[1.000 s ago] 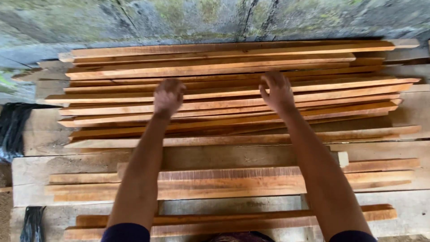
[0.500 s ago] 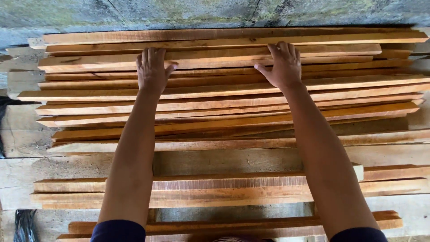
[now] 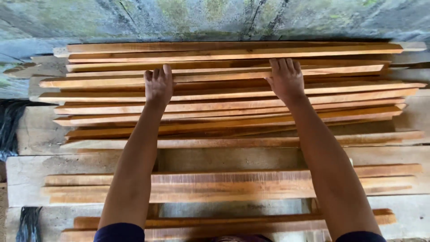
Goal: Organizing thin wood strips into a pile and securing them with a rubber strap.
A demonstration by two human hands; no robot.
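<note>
The stack of wooden strips (image 3: pixel 233 89) lies loose and uneven, so a strip may slide off or pinch a finger if pushed crooked. The left hand (image 3: pixel 159 85) rests flat, fingers open, on one strip (image 3: pixel 112 81) near the back; the right hand (image 3: pixel 285 79) lies the same way, gripping nothing

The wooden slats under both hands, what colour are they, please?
Orange-brown wooden slats, seen in the head view.

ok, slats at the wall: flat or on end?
Flat. The slats lie lengthwise in overlapping rows below the wall; both the left hand and right hand press palm-down on them.
</note>
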